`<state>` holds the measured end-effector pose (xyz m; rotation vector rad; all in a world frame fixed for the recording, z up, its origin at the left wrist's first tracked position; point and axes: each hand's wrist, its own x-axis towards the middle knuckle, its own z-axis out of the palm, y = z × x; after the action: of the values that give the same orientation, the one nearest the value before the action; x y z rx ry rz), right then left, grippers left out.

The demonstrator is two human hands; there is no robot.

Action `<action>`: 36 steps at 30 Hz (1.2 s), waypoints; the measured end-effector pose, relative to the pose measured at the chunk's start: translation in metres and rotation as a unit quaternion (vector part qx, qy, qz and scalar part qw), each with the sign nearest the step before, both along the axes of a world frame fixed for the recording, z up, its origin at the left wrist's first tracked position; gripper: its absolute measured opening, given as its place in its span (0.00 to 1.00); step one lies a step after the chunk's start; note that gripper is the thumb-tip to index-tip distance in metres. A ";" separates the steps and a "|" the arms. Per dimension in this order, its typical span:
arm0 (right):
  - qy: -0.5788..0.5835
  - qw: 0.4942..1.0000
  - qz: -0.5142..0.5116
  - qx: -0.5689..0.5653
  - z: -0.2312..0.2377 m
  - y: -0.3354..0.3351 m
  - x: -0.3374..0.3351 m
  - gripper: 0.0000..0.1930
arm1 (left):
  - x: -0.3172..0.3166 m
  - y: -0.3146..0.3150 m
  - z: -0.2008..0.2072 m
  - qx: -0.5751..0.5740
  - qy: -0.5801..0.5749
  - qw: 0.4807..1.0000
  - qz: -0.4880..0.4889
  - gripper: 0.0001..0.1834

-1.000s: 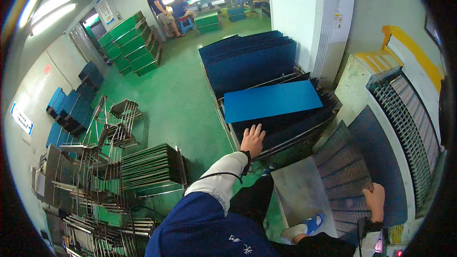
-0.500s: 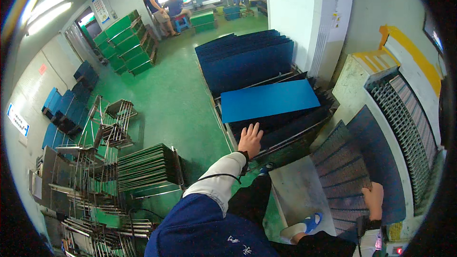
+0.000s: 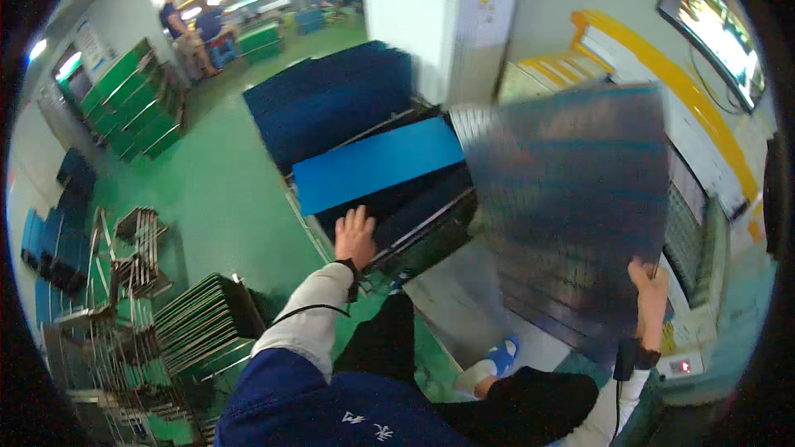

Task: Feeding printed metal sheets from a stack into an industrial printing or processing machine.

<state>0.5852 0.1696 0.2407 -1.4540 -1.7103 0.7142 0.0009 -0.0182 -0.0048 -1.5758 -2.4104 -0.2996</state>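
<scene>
The person's right grip (image 3: 652, 294), at two o'clock, is closed on the right edge of a big dark panel (image 3: 571, 199) held up at one o'clock. The panel's far edge overlaps the yellow-edged machine (image 3: 712, 116) behind it, so room looks tight there. At twelve, the left grip (image 3: 354, 236) spreads wide, fingers near a blue board's (image 3: 381, 164) near edge; I can't tell what it touches. Open green floor (image 3: 211, 207) stretches toward eleven, past metal racks (image 3: 207, 314) at ten.
</scene>
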 end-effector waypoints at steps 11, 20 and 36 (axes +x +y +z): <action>0.630 0.770 0.103 -0.014 0.009 -0.008 -0.001 0.22 | 0.002 0.002 -0.007 0.024 0.006 1.000 -0.015 0.33; 0.630 0.764 0.088 -0.110 -0.030 -0.001 -0.015 0.09 | 0.004 0.003 -0.008 0.015 -0.001 1.000 -0.009 0.34; 0.556 0.803 -0.009 -0.213 -0.043 0.008 -0.045 0.18 | 0.009 -0.001 -0.001 0.014 -0.009 1.000 -0.008 0.32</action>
<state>0.5397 0.1772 0.1973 -0.9180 -0.6141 1.6059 0.0100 -0.0192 -0.0057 -1.5867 -2.3968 -0.3511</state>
